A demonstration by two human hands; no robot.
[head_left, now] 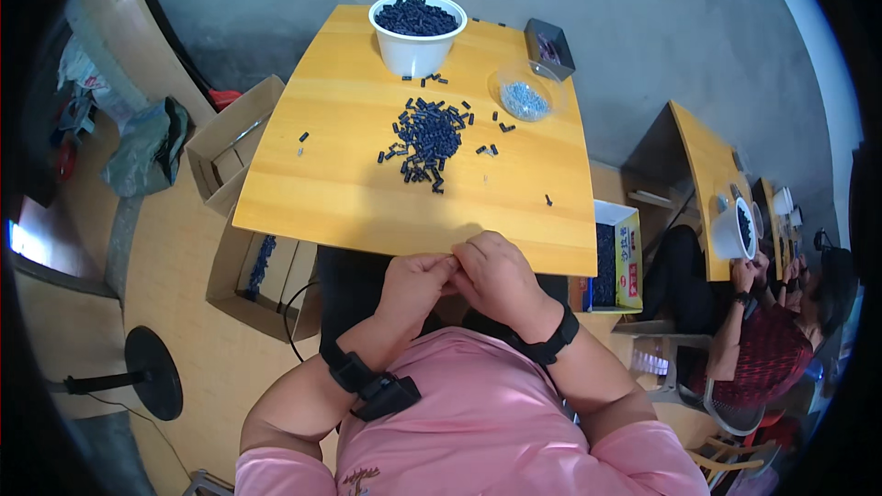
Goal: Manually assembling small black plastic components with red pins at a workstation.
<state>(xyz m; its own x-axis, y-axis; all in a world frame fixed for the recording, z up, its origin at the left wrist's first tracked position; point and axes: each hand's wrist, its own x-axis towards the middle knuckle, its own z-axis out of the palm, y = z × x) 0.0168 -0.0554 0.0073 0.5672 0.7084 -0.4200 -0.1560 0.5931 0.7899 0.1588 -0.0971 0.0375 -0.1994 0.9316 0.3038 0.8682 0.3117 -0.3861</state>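
Observation:
My left hand (415, 285) and my right hand (496, 274) meet at the near edge of the wooden table (322, 193). Both have their fingers pinched together, tips touching or nearly so. Whatever they hold is hidden by the fingers or too small to make out. Beyond them lies a heap of small black cylindrical pieces (430, 136), with several strays around it. To its right stands a clear round dish (525, 99) of small silvery parts. A lone black piece (548, 200) with a thin end lies near the right edge.
A white bucket (413, 53) full of black pieces stands at the table's far side, a dark tray (551, 48) to its right. Cardboard boxes (241, 142) flank the table's left; a yellow-white box (628, 257) sits right. Another person (763, 349) works at a second table.

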